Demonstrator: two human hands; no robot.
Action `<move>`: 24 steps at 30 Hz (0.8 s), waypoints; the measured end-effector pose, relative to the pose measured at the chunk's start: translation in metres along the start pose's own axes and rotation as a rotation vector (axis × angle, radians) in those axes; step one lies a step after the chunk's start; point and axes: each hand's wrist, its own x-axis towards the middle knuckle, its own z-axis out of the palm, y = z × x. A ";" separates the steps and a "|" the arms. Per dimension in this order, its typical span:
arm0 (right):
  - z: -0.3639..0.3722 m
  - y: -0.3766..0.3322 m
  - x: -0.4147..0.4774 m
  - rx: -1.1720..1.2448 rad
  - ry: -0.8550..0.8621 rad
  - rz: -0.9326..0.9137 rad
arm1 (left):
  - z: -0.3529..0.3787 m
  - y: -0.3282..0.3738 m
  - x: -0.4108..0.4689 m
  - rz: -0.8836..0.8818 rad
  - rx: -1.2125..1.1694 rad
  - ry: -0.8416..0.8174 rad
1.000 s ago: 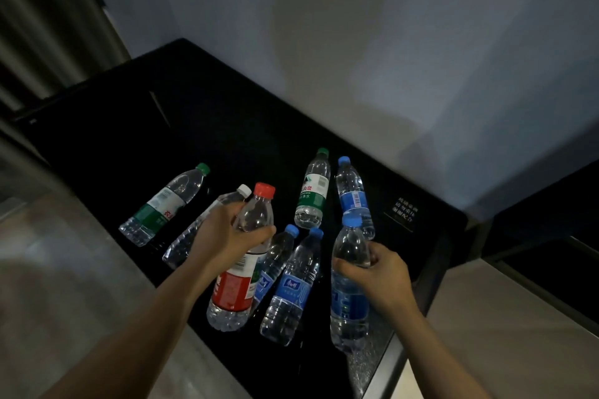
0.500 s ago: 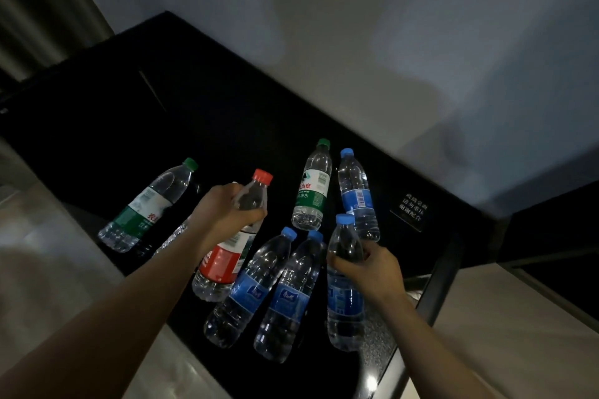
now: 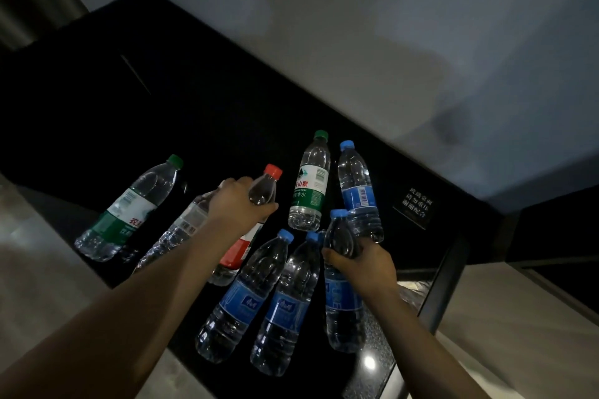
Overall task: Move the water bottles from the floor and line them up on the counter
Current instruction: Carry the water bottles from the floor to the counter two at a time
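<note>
- Since a second ago the red-capped bottle appears to sit further back from the near edge than before. Both hands keep the same bottles.
- The left hand grips the red-capped bottle around its shoulder, just under the cap.
- The right hand grips a blue-capped bottle around its upper part. Its base seems to touch the counter, but I cannot tell this for sure.
- Eight bottles are on the counter. I see none on the visible parts of the floor, so the carrying seems done or nearly done.
- The lining up is still left, because the bottles make a loose cluster and not a row.
  - A green-capped bottle and a clear bottle are at the left.
  - A green-label bottle and a blue-label bottle are at the back.
  - Two front blue bottles are just beside each other.
- The two front blue bottles stand near the counter's near edge, and the right hand's bottle is near the right end, so a push there could tip one off.
- Open room is at the back left, where the black surface is bare up to the wall.
- A small sign lies at the right, near the back blue-label bottle.
</note>
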 end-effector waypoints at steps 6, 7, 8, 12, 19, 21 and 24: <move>0.005 -0.001 0.003 -0.028 0.006 0.005 | 0.014 0.000 0.010 -0.058 -0.045 0.015; 0.005 -0.001 0.004 -0.033 0.009 0.009 | 0.016 0.001 0.011 -0.057 -0.049 0.012; 0.006 -0.001 0.005 -0.038 0.009 0.015 | 0.019 0.002 0.011 -0.056 -0.051 0.008; 0.008 -0.002 0.007 -0.052 0.013 0.060 | 0.024 0.005 0.012 -0.055 -0.032 -0.005; 0.012 0.002 0.008 -0.043 0.023 0.075 | 0.028 0.007 0.006 -0.023 -0.009 -0.016; 0.011 0.004 0.005 -0.013 0.029 0.068 | 0.027 0.008 0.003 -0.023 -0.022 -0.008; 0.011 0.006 0.001 0.036 0.021 0.073 | 0.025 0.009 -0.004 -0.022 -0.032 0.007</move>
